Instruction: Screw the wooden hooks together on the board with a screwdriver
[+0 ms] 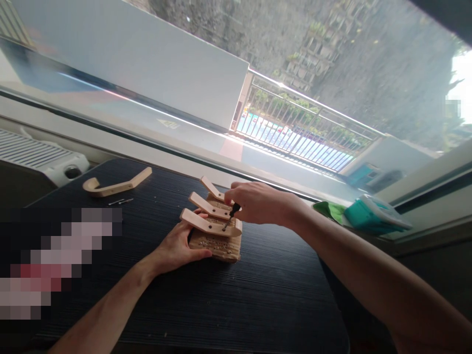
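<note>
My right hand (pixel 254 200) is closed around the black handle of a screwdriver (pixel 231 215). The screwdriver's tip meets a dark screw hole in the nearest of three bent wooden hooks (pixel 199 222). These hooks lie side by side across a brown ridged block (pixel 217 244), whose near part is dotted with small holes or bits. Gripping the block's left side is my left hand (pixel 180 246), thumb along the near edge and fingers partly hidden beneath the hooks.
Another bent wooden hook (pixel 118 188) lies at the back left of the black table (pixel 258 305), with thin metal pieces (pixel 120 201) near it. A teal container (pixel 372 215) and a green cloth (pixel 330 211) sit by the window. A white radiator (pixel 44 152) stands left.
</note>
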A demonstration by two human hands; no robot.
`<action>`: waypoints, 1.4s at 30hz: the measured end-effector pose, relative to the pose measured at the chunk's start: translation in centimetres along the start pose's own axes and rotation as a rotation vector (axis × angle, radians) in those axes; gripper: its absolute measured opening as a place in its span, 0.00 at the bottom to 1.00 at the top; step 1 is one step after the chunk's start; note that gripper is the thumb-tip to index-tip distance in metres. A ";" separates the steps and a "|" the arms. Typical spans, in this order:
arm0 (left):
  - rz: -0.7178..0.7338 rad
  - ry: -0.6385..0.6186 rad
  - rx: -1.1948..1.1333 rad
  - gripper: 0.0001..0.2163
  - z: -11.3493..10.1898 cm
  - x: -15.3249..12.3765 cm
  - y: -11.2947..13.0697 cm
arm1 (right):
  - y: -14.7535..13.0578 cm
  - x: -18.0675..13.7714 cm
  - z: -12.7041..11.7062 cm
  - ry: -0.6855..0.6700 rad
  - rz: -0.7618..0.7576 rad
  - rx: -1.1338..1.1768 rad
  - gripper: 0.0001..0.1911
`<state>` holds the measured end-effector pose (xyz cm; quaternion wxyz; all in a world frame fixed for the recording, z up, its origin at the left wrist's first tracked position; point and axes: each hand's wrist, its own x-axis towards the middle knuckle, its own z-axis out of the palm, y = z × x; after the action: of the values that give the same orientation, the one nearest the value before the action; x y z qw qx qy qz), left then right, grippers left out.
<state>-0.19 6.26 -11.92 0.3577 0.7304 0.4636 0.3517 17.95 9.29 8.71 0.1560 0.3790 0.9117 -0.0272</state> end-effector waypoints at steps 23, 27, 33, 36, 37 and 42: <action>0.009 0.071 0.041 0.38 0.9 0.3 -0.1 | -0.3 0.7 3.9 0.324 0.170 0.102 0.14; -0.021 0.092 0.035 0.37 0.9 0.7 0.9 | 0.7 1.4 5.2 0.457 0.172 0.240 0.14; -0.069 0.374 0.196 0.25 -3.2 -0.7 3.0 | 0.9 1.3 7.3 0.637 0.128 0.420 0.11; 0.086 0.513 0.309 0.13 -4.9 0.5 5.9 | 0.8 0.5 7.7 0.668 0.113 0.459 0.06; 0.119 0.454 0.309 0.11 -5.1 1.4 6.9 | 0.8 0.2 7.7 0.663 0.125 0.472 0.06; 0.037 -0.385 0.135 0.08 -4.2 7.7 10.1 | 0.7 -0.8 7.2 0.647 0.187 0.514 0.12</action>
<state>3.04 11.03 0.12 0.3833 0.8147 0.3959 0.1803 20.92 8.03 2.14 -0.2359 0.4755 0.8391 -0.1190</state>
